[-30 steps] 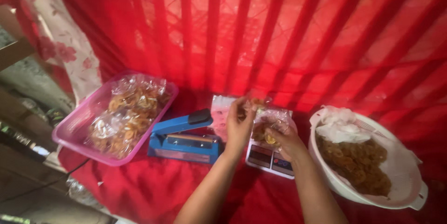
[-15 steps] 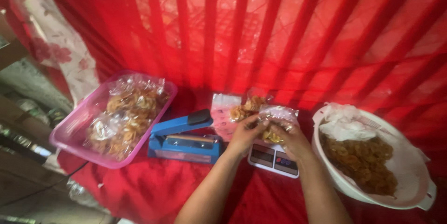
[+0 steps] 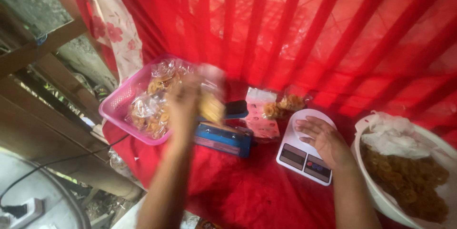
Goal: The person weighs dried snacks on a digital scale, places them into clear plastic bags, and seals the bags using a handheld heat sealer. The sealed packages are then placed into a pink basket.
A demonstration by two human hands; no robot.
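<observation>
My left hand (image 3: 183,103) is blurred by motion and holds a clear bag of golden fried snacks (image 3: 211,105) above the blue heat sealer (image 3: 223,136), close to the pink basket (image 3: 119,107) of filled bags. My right hand (image 3: 321,138) rests flat with spread fingers on the white kitchen scale (image 3: 304,155) and holds nothing.
A white bowl (image 3: 371,195) of fried snacks with a plastic sheet stands at the right. Small packets (image 3: 278,105) lie behind the scale on the red cloth (image 3: 247,186). Wooden rails, a cable and a power strip (image 3: 19,207) are at the left.
My left hand has lifted the snack bag off the scale and carried it left toward the pink basket. My right hand let go and now lies on the bare scale.
</observation>
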